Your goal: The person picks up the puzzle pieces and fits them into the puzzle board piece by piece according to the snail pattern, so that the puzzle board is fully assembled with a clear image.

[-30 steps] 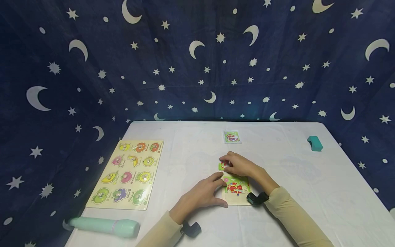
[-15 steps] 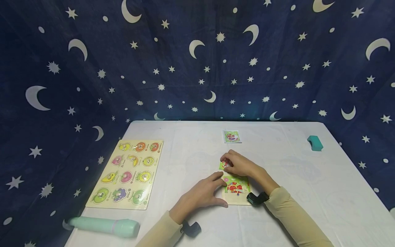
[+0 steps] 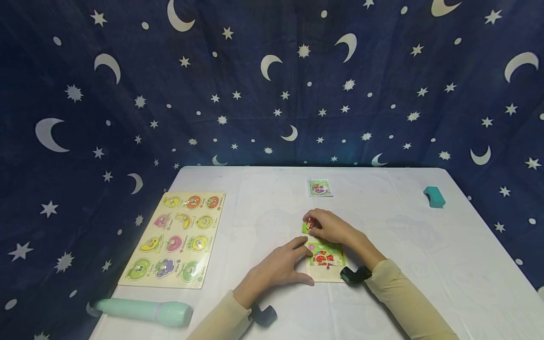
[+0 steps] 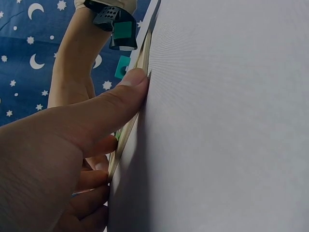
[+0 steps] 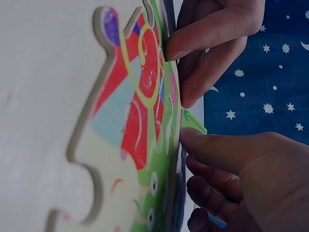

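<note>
In the head view a wooden jigsaw board lies mid-table, its upper part covered by a red and green cartoon picture. My left hand lies at the board's left side, fingers spread, index fingertip touching it. Its thumb rests along the board's near edge in the left wrist view. Just beyond the board's far left corner, my right hand pinches a small red and green puzzle piece between thumb and fingers, which partly hide it. The right wrist view shows assembled pieces close up.
A fruit peg puzzle lies on the left, with a mint-green microphone-shaped object in front. A small picture card lies beyond the hands. A teal arch block is at the far right. A starry curtain hangs behind the table.
The right hand's fingers and the small piece have shifted very slightly to the right. The left hand and the board have stayed put.
</note>
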Motion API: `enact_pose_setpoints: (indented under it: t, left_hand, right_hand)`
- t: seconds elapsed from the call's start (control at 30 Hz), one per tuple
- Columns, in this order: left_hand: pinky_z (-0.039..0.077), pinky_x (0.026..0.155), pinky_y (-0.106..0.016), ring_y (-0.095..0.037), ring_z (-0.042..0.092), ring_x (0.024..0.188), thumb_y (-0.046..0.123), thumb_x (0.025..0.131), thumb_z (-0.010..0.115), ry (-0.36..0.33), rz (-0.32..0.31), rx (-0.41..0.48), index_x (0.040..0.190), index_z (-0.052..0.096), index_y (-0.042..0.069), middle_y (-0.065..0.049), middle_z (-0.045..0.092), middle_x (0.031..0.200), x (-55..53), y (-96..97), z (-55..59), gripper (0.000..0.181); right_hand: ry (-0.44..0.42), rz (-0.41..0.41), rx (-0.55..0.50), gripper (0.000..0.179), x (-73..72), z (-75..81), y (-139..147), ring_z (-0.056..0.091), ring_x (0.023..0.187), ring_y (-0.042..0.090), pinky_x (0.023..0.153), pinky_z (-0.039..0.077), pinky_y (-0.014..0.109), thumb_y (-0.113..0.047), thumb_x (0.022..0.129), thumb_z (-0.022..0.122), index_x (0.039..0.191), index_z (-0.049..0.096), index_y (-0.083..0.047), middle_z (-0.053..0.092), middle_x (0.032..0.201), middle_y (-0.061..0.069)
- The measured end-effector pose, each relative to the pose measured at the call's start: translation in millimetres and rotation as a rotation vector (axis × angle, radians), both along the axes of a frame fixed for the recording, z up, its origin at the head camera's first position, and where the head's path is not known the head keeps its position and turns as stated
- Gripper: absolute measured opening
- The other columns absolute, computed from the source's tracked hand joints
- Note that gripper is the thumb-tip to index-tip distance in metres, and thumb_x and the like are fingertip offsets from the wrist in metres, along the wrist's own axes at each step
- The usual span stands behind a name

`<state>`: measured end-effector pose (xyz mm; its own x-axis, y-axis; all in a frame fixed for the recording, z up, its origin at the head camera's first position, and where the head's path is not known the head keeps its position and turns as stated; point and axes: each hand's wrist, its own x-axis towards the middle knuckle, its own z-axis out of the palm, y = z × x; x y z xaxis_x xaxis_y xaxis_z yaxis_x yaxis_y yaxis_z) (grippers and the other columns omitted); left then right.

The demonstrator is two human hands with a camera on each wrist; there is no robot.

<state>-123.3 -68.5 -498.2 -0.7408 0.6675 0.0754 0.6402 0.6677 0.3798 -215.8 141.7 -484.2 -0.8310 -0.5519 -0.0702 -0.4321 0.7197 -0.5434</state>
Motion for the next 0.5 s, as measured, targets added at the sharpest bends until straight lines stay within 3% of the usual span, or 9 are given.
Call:
enact_pose_setpoints:
  t: [0.27,0.5]
  left_hand:
    - [0.049,0.107,-0.031,-0.022,0.054,0.135,0.063,0.076,0.077,0.017,0.0,-0.001,0.125,0.064,0.023,-0.008,0.046,0.153,-0.3,0.9,-1.6,0.064]
    - [0.049,0.106,-0.032,-0.022,0.055,0.134,0.062,0.076,0.077,0.026,-0.006,0.011,0.125,0.064,0.022,-0.008,0.046,0.152,0.5,-0.6,-1.1,0.064]
  right_hand:
    - [0.081,0.013,-0.043,0.022,3.6,-0.6,3.4,0.053,0.084,0.011,0.078,0.047,0.032,-0.012,0.095,0.066,0.117,0.066,-0.012,0.062,0.093,-0.003]
    - [0.098,-0.012,-0.073,0.019,9.9,4.6,7.0,0.054,0.079,0.008,0.073,0.048,0.027,-0.014,0.097,0.064,0.116,0.067,-0.011,0.064,0.089,-0.005]
